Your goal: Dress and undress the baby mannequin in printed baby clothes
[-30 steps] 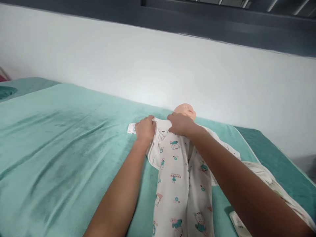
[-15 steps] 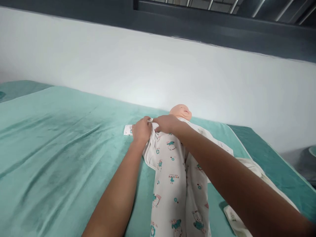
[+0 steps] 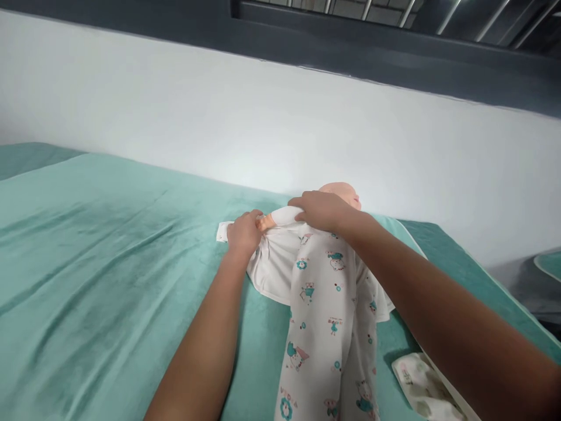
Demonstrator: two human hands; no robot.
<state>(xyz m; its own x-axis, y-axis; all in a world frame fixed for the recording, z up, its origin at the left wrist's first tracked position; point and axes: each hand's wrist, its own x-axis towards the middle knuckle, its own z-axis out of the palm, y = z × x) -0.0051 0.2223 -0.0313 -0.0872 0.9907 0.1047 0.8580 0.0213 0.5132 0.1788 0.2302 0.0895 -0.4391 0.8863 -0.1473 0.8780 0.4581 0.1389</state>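
Note:
A baby doll (image 3: pixel 340 189) lies on its back on the green sheet, head toward the wall and turned to the right. It wears white printed trousers (image 3: pixel 322 304). A white shirt (image 3: pixel 276 263) with a pale inner side is spread under it, and one cuff (image 3: pixel 222 232) pokes out left of my hand. My left hand (image 3: pixel 245 233) is closed on the bunched shirt sleeve, right at the doll's bare hand (image 3: pixel 265 223). My right hand (image 3: pixel 324 210) is closed around the doll's white-sleeved arm (image 3: pixel 287 216) near the shoulder and hides part of the head.
The green sheet (image 3: pixel 109 245) is creased on the left. A folded white printed cloth (image 3: pixel 423 383) lies at the lower right, beside my right forearm. Behind the bed rises a white wall (image 3: pixel 197 123) under a dark window ledge (image 3: pixel 350 52) with metal bars.
The doll has rolled toward the right, with its head and legs shifted that way. My right hand has moved right, away from my left, and the doll's arm now shows between them.

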